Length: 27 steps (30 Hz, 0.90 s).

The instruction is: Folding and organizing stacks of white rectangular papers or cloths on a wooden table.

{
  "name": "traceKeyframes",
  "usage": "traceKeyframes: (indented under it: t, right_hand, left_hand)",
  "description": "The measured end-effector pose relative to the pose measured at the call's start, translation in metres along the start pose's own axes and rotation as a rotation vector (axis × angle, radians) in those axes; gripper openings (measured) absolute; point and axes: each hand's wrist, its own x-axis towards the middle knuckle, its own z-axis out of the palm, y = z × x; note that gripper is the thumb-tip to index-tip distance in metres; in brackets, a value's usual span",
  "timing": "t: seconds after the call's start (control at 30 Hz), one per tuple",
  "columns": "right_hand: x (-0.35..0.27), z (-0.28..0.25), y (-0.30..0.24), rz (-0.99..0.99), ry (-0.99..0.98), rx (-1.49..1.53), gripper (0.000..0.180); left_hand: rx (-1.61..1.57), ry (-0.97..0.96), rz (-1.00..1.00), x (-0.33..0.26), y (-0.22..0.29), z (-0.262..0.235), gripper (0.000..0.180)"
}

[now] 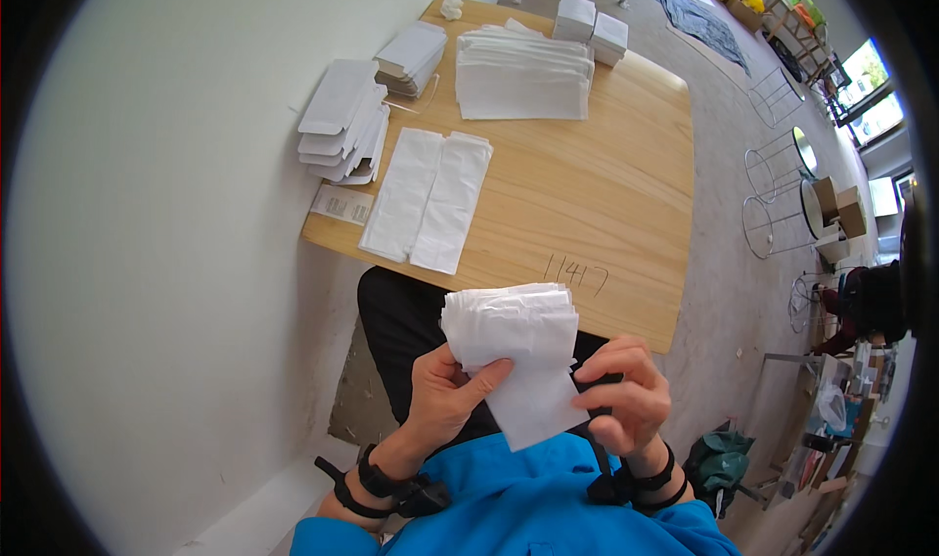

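My left hand [452, 388] grips a thick wad of folded white paper sheets [514, 336] over my lap, just off the near table edge. Its thumb lies across the front, and one sheet hangs lower than the others. At the right edge of this wad is my right hand [631, 392], its fingers curved and spread, with the fingertips at or almost touching the paper. No sheet is visibly pinched there. Two long strips of folded white paper [430, 199] lie side by side on the wooden table [587, 184], beyond the left hand.
Flat white cartons [337, 116] are piled at the table's left edge, beside another white stack [411, 57]. Farther back lie larger white sheets [523, 77] and small white boxes [592, 28]. A wall [176, 214] borders the left; round stools [782, 189] stand right.
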Motion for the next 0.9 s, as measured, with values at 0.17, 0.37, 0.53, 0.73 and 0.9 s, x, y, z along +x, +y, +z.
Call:
traceKeyframes:
  t: [0.17, 0.37, 0.53, 0.73, 0.9]
  right_hand:
    - [0.007, 0.011, 0.001, 0.151, 0.274, -0.163, 0.027]
    - [0.006, 0.016, 0.006, 0.265, 0.178, -0.096, 0.024]
    - [0.008, 0.005, 0.006, -0.046, 0.036, -0.032, 0.022]
    - [0.002, 0.006, 0.004, 0.086, 0.171, -0.060, 0.024]
    - [0.017, 0.018, 0.003, 0.158, 0.238, -0.213, 0.027]
  left_hand:
    - [0.053, -0.023, 0.037, 0.001, -0.001, 0.001, 0.027]
    - [0.032, -0.025, 0.002, -0.002, -0.001, -0.001, 0.027]
    - [-0.166, 0.017, -0.030, 0.001, -0.004, -0.009, 0.024]
    - [0.050, -0.012, 0.044, 0.002, -0.001, -0.001, 0.026]
    - [0.049, -0.031, 0.016, 0.001, -0.002, -0.002, 0.029]
